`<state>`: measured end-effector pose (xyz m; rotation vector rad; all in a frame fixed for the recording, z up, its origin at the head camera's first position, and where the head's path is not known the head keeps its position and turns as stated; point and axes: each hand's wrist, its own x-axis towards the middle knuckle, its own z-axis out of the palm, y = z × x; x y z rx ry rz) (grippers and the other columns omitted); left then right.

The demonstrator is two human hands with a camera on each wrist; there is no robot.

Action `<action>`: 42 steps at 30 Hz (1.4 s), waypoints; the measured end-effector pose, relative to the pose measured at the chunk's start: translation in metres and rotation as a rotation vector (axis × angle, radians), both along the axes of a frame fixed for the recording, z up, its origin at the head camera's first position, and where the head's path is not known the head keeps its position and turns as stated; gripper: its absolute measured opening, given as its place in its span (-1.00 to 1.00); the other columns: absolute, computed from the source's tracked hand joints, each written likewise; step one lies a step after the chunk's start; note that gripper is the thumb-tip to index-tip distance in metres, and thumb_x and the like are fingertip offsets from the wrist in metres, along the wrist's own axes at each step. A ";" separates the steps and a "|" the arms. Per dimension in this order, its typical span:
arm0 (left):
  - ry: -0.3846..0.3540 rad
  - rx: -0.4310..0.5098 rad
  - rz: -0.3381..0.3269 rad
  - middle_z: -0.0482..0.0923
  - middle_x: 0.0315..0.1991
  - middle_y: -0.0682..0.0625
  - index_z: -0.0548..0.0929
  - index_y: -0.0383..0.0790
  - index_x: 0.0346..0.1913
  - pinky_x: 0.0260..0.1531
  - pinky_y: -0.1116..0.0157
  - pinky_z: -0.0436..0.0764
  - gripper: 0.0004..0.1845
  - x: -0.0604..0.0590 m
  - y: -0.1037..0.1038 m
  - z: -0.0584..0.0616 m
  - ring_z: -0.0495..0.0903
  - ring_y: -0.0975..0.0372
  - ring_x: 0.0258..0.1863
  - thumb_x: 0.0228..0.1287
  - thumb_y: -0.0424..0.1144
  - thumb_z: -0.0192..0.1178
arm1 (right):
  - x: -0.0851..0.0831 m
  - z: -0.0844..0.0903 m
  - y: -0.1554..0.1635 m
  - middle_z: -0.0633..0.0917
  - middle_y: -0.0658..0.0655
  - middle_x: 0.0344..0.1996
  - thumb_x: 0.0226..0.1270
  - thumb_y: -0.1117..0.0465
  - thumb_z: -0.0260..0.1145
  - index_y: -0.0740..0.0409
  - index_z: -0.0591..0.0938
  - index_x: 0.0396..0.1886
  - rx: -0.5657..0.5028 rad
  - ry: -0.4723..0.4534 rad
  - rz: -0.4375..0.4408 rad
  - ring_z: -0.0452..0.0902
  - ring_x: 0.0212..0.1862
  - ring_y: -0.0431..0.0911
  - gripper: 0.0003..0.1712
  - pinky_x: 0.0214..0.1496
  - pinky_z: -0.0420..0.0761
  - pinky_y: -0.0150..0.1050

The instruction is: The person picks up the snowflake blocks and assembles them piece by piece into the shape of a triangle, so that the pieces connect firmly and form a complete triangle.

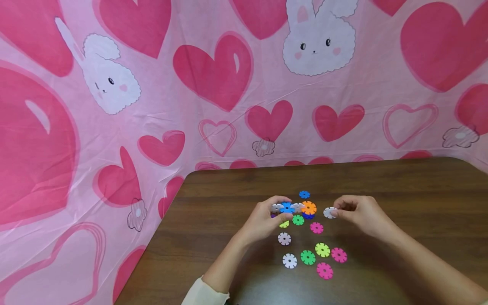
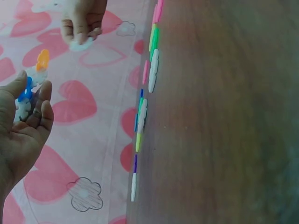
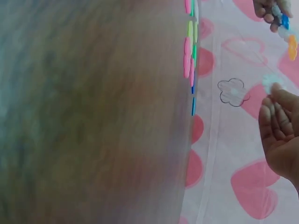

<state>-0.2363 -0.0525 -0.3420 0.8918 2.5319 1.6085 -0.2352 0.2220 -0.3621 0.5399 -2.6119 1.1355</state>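
My left hand (image 1: 261, 221) pinches a short chain of notched plastic discs between thumb and fingers. In the chain are a white disc, a blue disc (image 1: 287, 207), another white disc (image 1: 298, 207) and an orange disc (image 1: 309, 207) at its right end. To the right, my right hand (image 1: 367, 215) pinches a single white disc (image 1: 329, 212) by its edge, a small gap away from the orange one. Both wrist views show the chain and the single disc held above the tabletop. My left fingers partly cover the chain's left end.
Loose discs lie flat on the brown wooden table (image 1: 411, 212), among them green (image 1: 308, 257), yellow (image 1: 322, 250), pink (image 1: 325, 270), white (image 1: 289, 261) and blue (image 1: 304, 194) ones. Some are partly hidden below the chain. A pink cloth with hearts and rabbits (image 1: 267, 84) hangs behind the table.
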 end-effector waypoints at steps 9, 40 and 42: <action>-0.030 -0.018 0.005 0.62 -0.33 -0.09 0.56 -0.32 0.04 -0.48 0.44 0.47 -0.67 0.007 0.001 0.007 0.45 0.33 -0.48 0.20 -0.38 0.27 | 0.006 0.004 -0.009 0.66 -0.03 -0.48 0.12 0.28 0.43 0.18 0.68 -0.35 -0.132 0.010 0.034 0.51 -0.44 -0.19 -0.89 -0.40 0.57 -0.38; -0.063 0.020 0.003 0.67 -0.35 -0.18 0.56 -0.35 0.03 -0.56 0.49 0.38 -0.68 -0.003 0.003 -0.009 0.48 0.36 -0.51 0.20 -0.46 0.23 | 0.010 0.005 -0.027 0.68 0.04 -0.55 0.09 0.39 0.42 0.32 0.69 -0.38 -0.246 0.002 0.071 0.55 -0.51 -0.18 -0.90 -0.47 0.59 -0.33; -0.068 0.017 0.011 0.67 -0.35 -0.18 0.56 -0.35 0.02 -0.57 0.49 0.37 -0.68 -0.002 0.004 -0.007 0.46 0.35 -0.52 0.19 -0.47 0.24 | 0.010 0.004 -0.027 0.68 0.03 -0.56 0.09 0.39 0.42 0.32 0.69 -0.37 -0.245 -0.006 0.066 0.56 -0.50 -0.14 -0.90 -0.46 0.60 -0.32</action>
